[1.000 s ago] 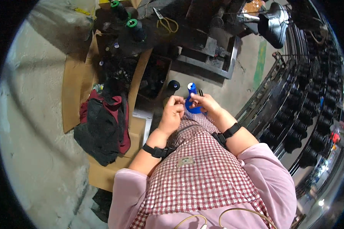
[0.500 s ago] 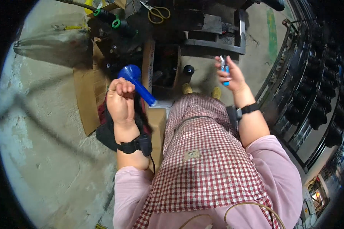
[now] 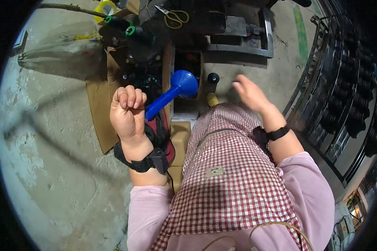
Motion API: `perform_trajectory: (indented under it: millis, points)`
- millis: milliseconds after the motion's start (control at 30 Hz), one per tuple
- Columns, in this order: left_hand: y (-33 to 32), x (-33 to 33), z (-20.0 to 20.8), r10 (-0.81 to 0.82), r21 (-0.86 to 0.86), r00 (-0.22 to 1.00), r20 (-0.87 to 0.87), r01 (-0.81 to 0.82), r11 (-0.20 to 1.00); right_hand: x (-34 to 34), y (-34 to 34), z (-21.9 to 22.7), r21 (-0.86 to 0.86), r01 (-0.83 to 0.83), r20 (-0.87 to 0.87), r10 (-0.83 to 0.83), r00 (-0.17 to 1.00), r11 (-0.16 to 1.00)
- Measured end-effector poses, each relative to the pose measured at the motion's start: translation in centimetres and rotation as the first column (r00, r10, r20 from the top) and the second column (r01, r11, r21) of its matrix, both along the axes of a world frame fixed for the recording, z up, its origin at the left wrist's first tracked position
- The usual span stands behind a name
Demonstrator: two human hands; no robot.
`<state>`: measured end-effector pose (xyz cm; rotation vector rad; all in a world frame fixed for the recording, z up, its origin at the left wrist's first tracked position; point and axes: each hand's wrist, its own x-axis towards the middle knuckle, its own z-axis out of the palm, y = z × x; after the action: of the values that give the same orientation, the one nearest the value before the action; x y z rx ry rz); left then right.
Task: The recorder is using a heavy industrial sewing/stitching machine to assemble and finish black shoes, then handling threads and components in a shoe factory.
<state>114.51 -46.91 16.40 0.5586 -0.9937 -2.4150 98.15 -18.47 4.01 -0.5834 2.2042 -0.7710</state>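
Item 1: blue flared tube (image 3: 171, 93), plastic-looking, qty 1. Loc.: L side, just beside L hand, off the floor; wide end now up & R, narrow end low, nr fingers. Flipped vs. 0.5 s ago, when narrow end pointed low R. No visible grip on it; possibly hung by thread, too fine to confirm.

Item 2: L hand (image 3: 129, 112). Palm side to cam., fingers curled in; whether they pinch thread, can't tell.

Item 3: R hand (image 3: 252, 94). Blurred, back of hand up, fingers forward; grip n/k. Blue-handled snips, plain to see there 0.5 s ago, now out of sight: put away or hidden by hand, unclear. For the work: cutting looks paused, tube seems in L hand's charge.

Surroundings: small black spool (image 3: 213, 78) on floor, nr yellow shoe (image 3: 212, 100); yellow-handled scissors (image 3: 176, 19) & green-topped cones (image 3: 140, 35), far side; maroon/black cloth (image 3: 170, 149), below tube.
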Motion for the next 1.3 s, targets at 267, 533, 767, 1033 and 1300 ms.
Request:
perform_trajectory:
  millis: [267,533,767,1033,1300]
  points:
    - [1.8,-2.0,-0.7,-0.04,0.209,0.984,-0.176,0.077,0.975,8.6,-14.4,0.0,-0.682,0.492,0.725,0.414,0.55,0.54]
    - [0.0,-1.0,-1.3,0.125,0.356,0.949,-0.289,-0.015,0.934,8.8,-15.6,0.5,-0.741,0.285,0.635,0.497,0.592,0.608]
    - [-0.8,0.0,-3.2,0.155,0.341,0.961,-0.229,-0.07,0.938,9.3,-16.4,0.4,-0.667,-0.276,0.04,0.403,0.914,0.692]
    - [-2.3,0.0,-8.8,0.177,0.287,0.98,-0.095,-0.143,0.947,7.3,-18.2,-5.9,-0.563,-0.48,-0.203,0.451,0.869,0.672]
    - [-1.0,-0.5,-14.4,0.188,0.077,0.982,-0.018,-0.186,0.98,6.5,-17.8,-16.0,-0.394,-0.716,-0.328,0.64,0.695,0.576]
